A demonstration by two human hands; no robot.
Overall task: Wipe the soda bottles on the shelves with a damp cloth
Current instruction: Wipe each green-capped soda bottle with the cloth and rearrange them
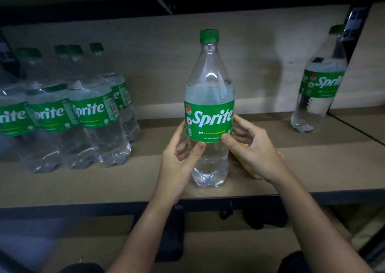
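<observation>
On the front part of the wooden shelf (62, 187), a clear soda bottle (209, 114) with a green cap and green label stands upright between both hands. The left hand (179, 160) curls round the bottle's lower left side, its thumb pressed against the clear plastic just under the label and its fingers wrapped behind. The right hand (252, 149) grips the right side, thumb on the label's lower edge and fingers bent round toward the back. Under the right palm a bit of yellow cloth (252, 173) shows, lying on the shelf; I cannot tell whether the hand touches it. Both forearms reach up from the lower edge of the view, bare, angled inward toward the bottle. To the left, a pack of bottles (68, 114) stands well apart. Far right, a single bottle (318, 83) stands near the shelf's dark post (354, 22).
</observation>
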